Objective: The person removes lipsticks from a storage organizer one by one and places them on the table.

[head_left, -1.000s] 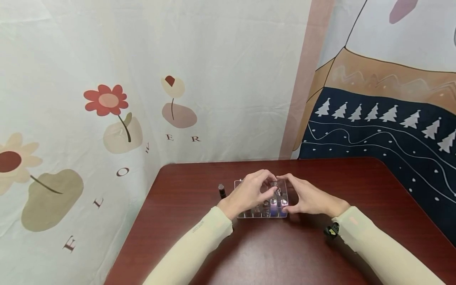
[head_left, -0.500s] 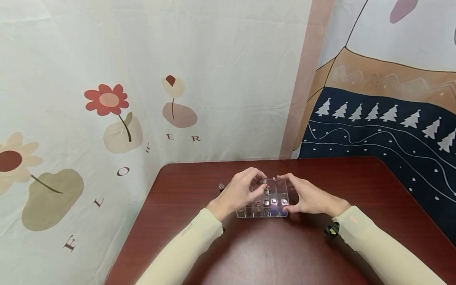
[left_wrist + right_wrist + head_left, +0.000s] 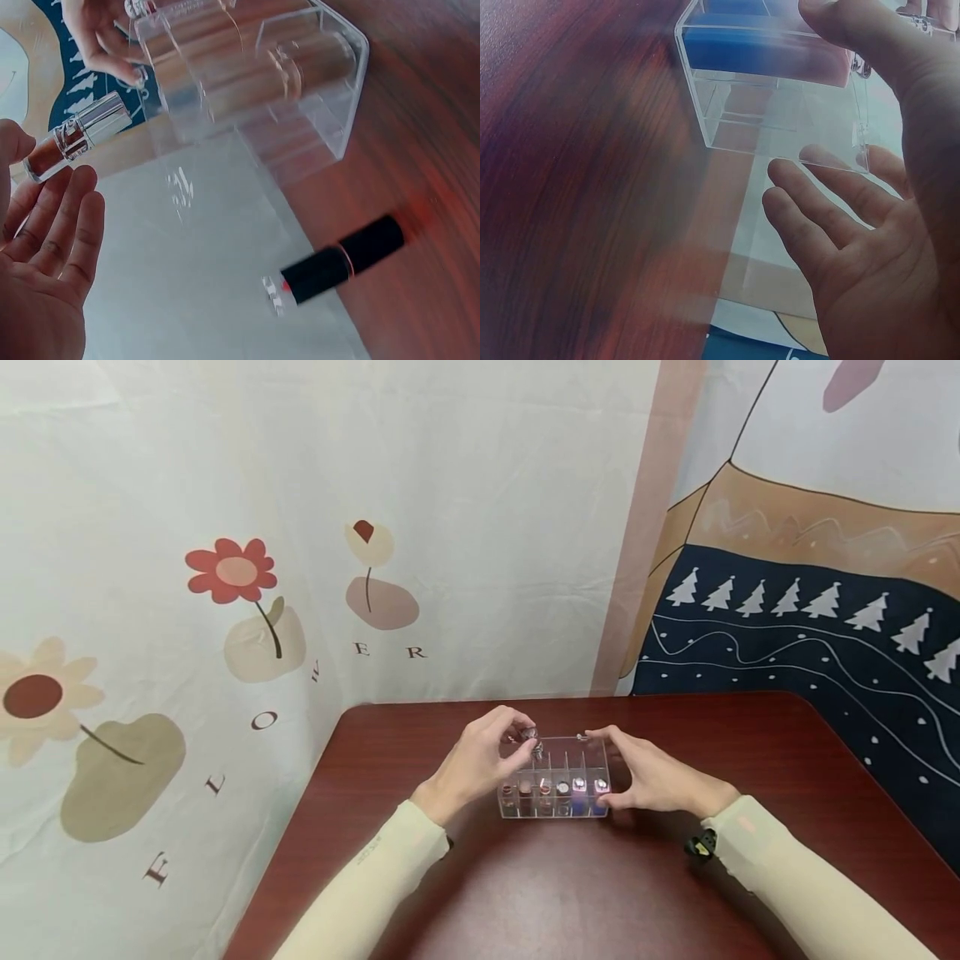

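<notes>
My left hand (image 3: 474, 762) pinches a lipstick (image 3: 81, 135) between thumb and fingertips. It has a shiny silver cap and a clear tube with reddish-brown content. In the head view this hand is raised over the left rear part of a clear acrylic organizer (image 3: 555, 817). My right hand (image 3: 651, 772) grips the organizer's right end, thumb at the front and index finger at the back corner. Several lipsticks stand in the front row of compartments, with pink-and-blue ones (image 3: 579, 797) at its right end. Rear compartments at centre and right show no lipsticks.
A black lipstick (image 3: 341, 259) with a clear top stands on the dark red wooden table (image 3: 585, 893), beside the organizer. Behind the left hand it is hidden in the head view. A patterned cloth (image 3: 480, 527) hangs behind the table.
My left hand has moved left along the organizer's rear row, carrying the lipstick, and uncovered the front row. It now hides the black lipstick. The right hand keeps its hold.
</notes>
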`<state>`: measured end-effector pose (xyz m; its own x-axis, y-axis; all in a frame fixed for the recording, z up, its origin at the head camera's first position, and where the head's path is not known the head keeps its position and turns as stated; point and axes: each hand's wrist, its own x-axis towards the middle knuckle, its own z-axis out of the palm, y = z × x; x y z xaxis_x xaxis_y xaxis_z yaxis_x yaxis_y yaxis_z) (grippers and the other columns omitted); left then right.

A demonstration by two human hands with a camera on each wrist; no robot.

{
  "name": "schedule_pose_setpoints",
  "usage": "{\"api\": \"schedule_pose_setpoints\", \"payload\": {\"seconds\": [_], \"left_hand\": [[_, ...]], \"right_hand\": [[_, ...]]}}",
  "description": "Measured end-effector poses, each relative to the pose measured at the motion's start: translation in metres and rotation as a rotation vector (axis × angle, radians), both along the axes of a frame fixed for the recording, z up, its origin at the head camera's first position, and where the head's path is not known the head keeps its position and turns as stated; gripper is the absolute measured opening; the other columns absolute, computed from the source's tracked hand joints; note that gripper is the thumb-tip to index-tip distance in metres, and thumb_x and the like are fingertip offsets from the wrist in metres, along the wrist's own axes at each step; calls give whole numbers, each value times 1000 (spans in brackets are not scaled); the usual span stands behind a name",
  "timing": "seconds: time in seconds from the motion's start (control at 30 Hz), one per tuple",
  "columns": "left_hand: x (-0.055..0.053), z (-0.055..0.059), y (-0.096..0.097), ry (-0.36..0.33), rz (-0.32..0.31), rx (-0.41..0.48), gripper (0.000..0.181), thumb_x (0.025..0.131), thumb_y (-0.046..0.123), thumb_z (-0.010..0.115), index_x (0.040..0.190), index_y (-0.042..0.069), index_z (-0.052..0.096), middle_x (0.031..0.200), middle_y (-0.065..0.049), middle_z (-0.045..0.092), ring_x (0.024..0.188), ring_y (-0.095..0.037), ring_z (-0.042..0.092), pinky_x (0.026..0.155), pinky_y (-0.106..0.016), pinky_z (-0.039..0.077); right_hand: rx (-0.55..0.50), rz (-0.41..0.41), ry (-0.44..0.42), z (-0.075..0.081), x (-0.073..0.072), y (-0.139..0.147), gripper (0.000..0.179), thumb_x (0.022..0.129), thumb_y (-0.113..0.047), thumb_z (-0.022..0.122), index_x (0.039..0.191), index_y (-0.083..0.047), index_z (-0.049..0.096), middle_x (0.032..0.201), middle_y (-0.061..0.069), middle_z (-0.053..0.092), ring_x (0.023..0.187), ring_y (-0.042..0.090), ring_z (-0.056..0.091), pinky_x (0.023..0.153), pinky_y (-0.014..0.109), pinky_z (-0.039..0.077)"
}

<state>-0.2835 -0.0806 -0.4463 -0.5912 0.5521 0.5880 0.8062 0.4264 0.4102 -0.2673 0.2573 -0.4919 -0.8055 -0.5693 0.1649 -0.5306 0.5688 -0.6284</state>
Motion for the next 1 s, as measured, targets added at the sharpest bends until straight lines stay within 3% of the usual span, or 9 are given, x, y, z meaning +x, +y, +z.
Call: {"api": "schedule_pose_setpoints", "payload": {"seconds": [0.17, 0.43, 1.0], "left_hand": [[-2, 1, -13, 18, 29, 27, 22, 102, 3, 85, 121, 7, 74, 111, -3, 78, 94, -21, 82, 85, -33, 70], [-6, 1, -37, 49, 102, 27, 22, 102, 4, 86, 121, 7, 75, 109, -2, 78, 90, -13, 78, 84, -32, 68], [-7, -5, -78, 0, 185, 32, 23, 103, 3, 86, 123, 9, 75, 110, -1, 79, 89, -12, 80, 85, -29, 69]], "right_hand": [[-2, 9, 20, -2, 0, 1, 100, 88, -24, 105, 168, -9, 46, 157, 19, 71, 140, 39, 77, 119, 62, 61], [1, 0, 20, -2, 0, 2, 100, 90, -31, 104, 168, -10, 45, 156, 20, 71, 139, 41, 77, 118, 65, 60], [-5, -7, 18, -1, 0, 1, 101, 89, -31, 105, 168, -12, 46, 156, 15, 72, 138, 40, 77, 118, 63, 61]]}}
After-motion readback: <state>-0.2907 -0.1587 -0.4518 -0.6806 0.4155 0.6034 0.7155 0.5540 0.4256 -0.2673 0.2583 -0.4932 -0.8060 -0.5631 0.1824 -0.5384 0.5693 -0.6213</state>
